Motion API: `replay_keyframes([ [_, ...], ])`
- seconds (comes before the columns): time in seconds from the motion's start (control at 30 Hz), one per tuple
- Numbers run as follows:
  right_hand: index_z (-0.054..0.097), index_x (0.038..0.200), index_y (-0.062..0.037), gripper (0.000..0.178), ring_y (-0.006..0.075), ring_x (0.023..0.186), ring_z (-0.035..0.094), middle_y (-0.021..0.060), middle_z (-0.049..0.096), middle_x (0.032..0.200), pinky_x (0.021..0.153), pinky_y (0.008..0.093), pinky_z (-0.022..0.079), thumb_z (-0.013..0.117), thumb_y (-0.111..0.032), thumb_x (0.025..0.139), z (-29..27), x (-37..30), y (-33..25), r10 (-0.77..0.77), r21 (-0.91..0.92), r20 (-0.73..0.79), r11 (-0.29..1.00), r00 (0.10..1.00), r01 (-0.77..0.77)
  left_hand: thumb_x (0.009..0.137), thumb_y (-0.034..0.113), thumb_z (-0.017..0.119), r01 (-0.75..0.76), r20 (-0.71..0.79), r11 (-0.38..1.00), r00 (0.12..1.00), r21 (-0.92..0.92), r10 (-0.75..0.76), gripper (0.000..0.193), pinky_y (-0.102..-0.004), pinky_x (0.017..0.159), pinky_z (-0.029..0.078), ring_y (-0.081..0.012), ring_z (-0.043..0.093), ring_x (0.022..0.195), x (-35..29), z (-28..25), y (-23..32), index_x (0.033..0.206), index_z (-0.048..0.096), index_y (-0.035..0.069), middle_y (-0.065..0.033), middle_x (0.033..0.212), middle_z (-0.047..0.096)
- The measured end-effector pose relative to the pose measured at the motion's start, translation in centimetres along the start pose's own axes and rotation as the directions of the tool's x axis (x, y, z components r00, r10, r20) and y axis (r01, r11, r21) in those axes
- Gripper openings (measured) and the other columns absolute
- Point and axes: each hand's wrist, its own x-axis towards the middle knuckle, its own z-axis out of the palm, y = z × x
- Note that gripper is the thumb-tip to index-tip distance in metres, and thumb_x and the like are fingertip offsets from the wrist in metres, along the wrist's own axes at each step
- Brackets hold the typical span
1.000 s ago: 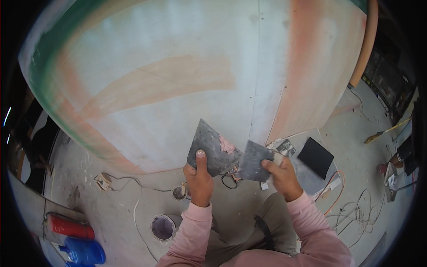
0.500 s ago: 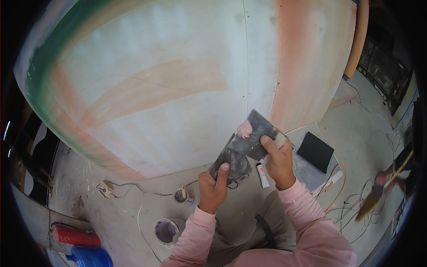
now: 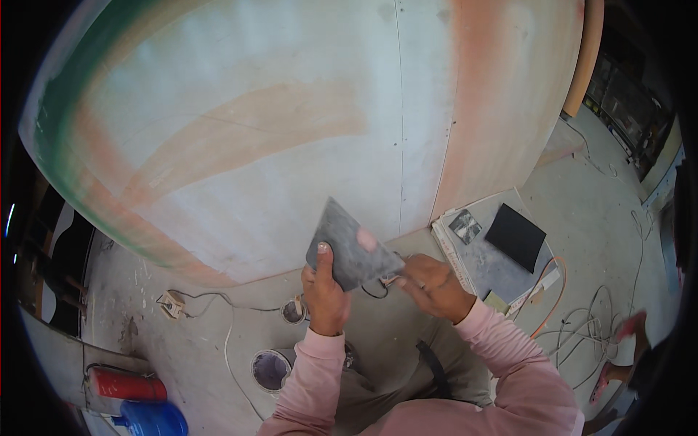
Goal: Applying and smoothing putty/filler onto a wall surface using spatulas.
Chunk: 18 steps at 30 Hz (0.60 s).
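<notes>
Watching from afar, I log the left hand (image 3: 327,301) closed on a grey plate (image 3: 336,251), thumb flat on its face, fingers mostly hidden behind. Plate sits in front of the body, tilted, a pink paste dab (image 3: 366,240) near its right edge. Right hand (image 3: 440,287) at the plate's right corner, fingers curled; I cannot tell whether they grip anything. Handling, my guess: plate thin, light, fairly stiff; paste soft, likely to smear and slick the surface. I would take hold along the bare left edge, clear of the dab.

Containers, on the floor: bucket (image 3: 290,356) beside the left sleeve, greyish-purple residue inside. Just beyond, a small can (image 3: 294,324), dark grey within, stick standing in it. Blue jug (image 3: 153,419) off left, contents unclear.

Farther: board (image 3: 483,269) bearing a black sheet (image 3: 516,236); past the hands, a large curved panel (image 3: 291,196), orange-streaked.
</notes>
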Motion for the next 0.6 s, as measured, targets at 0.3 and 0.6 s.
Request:
replay_keyframes([
  [0.3,0.061,0.134,-0.0123,0.059,0.0290,0.096,0.063,0.0097,0.065,0.113,0.076,0.0391,0.055,0.071,0.000,0.077,-3.5,1.6,-2.0,-0.026,-0.235,-0.164,0.972,0.986,-0.013,0.105,0.037,0.053,-0.307,-0.013,0.725,0.917,0.616,0.399,0.045,-0.0250,0.058,0.037,-0.0058,0.045,0.067,-0.1,1.2,0.5,0.083,0.063,-0.001,0.0045,0.070,0.056],
  [0.6,0.061,0.132,-0.0121,0.066,0.0295,0.092,0.061,0.0063,0.064,0.113,0.072,0.0390,0.054,0.071,0.000,0.069,-1.5,4.6,-3.7,-0.026,-0.157,-0.088,0.988,0.996,0.012,0.105,0.034,0.051,-0.376,0.003,0.682,0.877,0.627,0.480,0.046,-0.0285,0.054,0.038,-0.0072,0.046,0.064,0.4,1.2,-0.3,0.085,0.065,-0.005,0.0013,0.067,0.058],
])
